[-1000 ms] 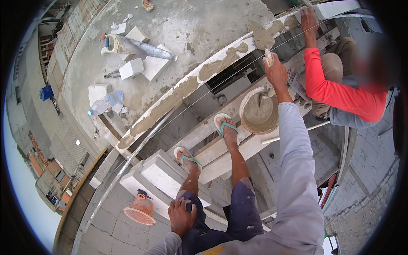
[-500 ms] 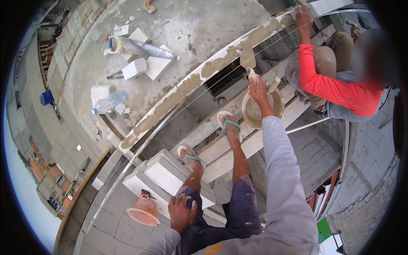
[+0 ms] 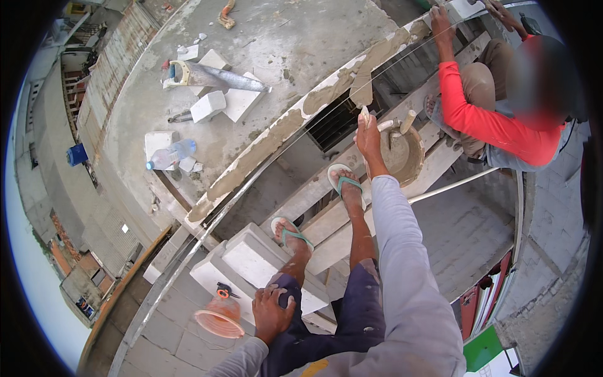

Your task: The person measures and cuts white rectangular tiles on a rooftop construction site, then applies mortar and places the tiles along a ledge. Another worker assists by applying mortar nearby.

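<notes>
My right hand [image 3: 368, 137] grips a trowel [image 3: 363, 112] by its pale handle; its mortar-coated blade meets the mortar strip [image 3: 264, 152] along the white ledge. Just to its right, a bucket of wet grey mortar [image 3: 402, 160] with a second, pale handle in it sits on planks. My left hand [image 3: 270, 313] rests with loose, spread fingers on my left thigh. A thin string line runs above the ledge.
A co-worker in red sleeves [image 3: 477, 132] crouches right, hands at the ledge's far end. The concrete slab [image 3: 308, 34] holds a handsaw [image 3: 220, 78], block offcuts and a bottle [image 3: 171, 152]. Stacked white blocks [image 3: 245, 248], an orange hanging bucket [image 3: 220, 322] and gaps between planks [image 3: 326, 198] surround my feet.
My right hand and trowel have moved left and down along the ledge from above the bucket. The co-worker's second hand now shows at the far end. My left hand stays on my thigh.
</notes>
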Tool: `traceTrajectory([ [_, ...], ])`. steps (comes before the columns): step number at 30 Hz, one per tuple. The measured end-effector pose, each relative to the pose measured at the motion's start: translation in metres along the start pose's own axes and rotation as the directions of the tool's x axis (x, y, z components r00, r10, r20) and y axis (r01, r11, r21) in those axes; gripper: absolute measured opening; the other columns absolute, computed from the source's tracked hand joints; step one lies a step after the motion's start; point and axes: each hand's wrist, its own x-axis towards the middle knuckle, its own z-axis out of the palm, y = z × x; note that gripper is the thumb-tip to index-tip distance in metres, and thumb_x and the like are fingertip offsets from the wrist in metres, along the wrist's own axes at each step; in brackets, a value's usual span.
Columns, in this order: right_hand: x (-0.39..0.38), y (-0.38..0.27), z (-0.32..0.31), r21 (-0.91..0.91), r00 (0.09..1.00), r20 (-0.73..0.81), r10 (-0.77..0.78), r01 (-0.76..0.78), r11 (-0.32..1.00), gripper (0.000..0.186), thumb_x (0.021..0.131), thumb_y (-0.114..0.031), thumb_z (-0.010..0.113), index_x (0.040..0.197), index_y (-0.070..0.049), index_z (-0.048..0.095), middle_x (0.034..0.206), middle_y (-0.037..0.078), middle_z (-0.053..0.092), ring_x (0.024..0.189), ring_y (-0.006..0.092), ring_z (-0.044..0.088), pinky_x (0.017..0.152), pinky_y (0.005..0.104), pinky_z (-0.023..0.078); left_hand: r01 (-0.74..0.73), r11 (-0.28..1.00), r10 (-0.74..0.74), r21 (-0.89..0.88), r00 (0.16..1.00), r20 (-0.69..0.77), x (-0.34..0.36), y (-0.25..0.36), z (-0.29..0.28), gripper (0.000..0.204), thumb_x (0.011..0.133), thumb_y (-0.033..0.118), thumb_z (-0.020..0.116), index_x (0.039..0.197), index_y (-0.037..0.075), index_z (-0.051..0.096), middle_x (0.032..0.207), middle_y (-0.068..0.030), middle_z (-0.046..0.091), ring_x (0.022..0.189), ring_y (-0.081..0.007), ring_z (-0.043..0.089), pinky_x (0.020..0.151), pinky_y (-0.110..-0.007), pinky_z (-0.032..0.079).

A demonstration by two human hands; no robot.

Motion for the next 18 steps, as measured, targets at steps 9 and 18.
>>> traceTrajectory([
  [9, -0.109, 0.07, 0.011, -0.23, 0.997, 0.067, 0.036, -0.02, 0.973, 0.048, 0.112, -0.041, 0.055, 0.139, -0.002, 0.055, 0.12, 0.035, 0.072, 0.115, 0.0537, 0.069, 0.095, 0.0585, 0.054, -0.034, 0.999, 0.034, -0.019, 0.999, -0.018, -0.007, -0.011, 0.003, 0.041, 0.09, 0.039, 0.077, 0.118, 0.01, 0.077, 0.138, -0.0147, 0.069, 0.133, -0.0386, 0.056, 0.112, -0.054, 0.045],
  [18, -0.202, 0.114, -0.156, -0.712, 0.997, -0.056, 0.045, -0.072, 0.699, 0.046, 0.108, -0.041, 0.061, 0.137, -0.006, 0.057, 0.118, 0.027, 0.073, 0.108, 0.0493, 0.072, 0.091, 0.058, 0.057, -0.024, 0.999, 0.025, -0.046, 1.0, 0.014, -0.008, -0.012, 0.002, 0.043, 0.09, 0.041, 0.076, 0.119, 0.01, 0.078, 0.139, -0.0137, 0.068, 0.134, -0.0385, 0.055, 0.114, -0.054, 0.044],
])
